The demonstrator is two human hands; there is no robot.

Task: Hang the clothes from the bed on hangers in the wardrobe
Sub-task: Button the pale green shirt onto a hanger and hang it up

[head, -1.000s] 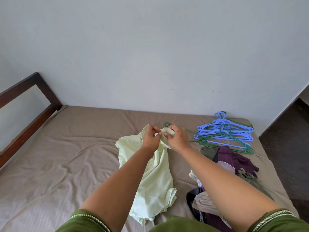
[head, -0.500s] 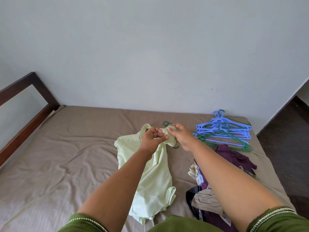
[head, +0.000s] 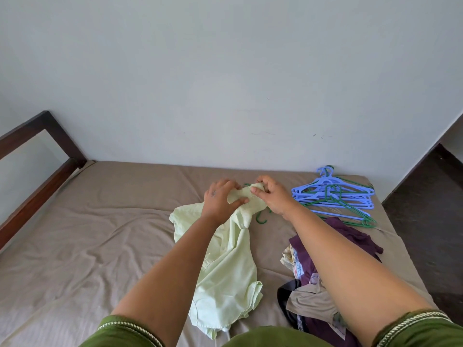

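Note:
A pale green shirt (head: 229, 274) lies stretched along the middle of the bed (head: 100, 221). My left hand (head: 220, 200) and my right hand (head: 271, 196) both pinch the shirt's top end near the far side of the mattress. A green hanger (head: 261, 219) lies under that end of the shirt; only its hook and a bit of wire show. A pile of blue and green hangers (head: 333, 196) rests at the far right of the bed. A heap of clothes (head: 310, 284), purple, tan and patterned, sits under my right forearm.
A dark wooden bed frame (head: 37, 176) runs along the left side. A plain white wall (head: 225, 83) stands behind the bed. Dark floor (head: 431, 221) lies to the right of the mattress. No wardrobe shows in this view.
Both hands have kept hold of the shirt's top end and shifted slightly right over the green hanger. The fabric has bunched more between the fingers.

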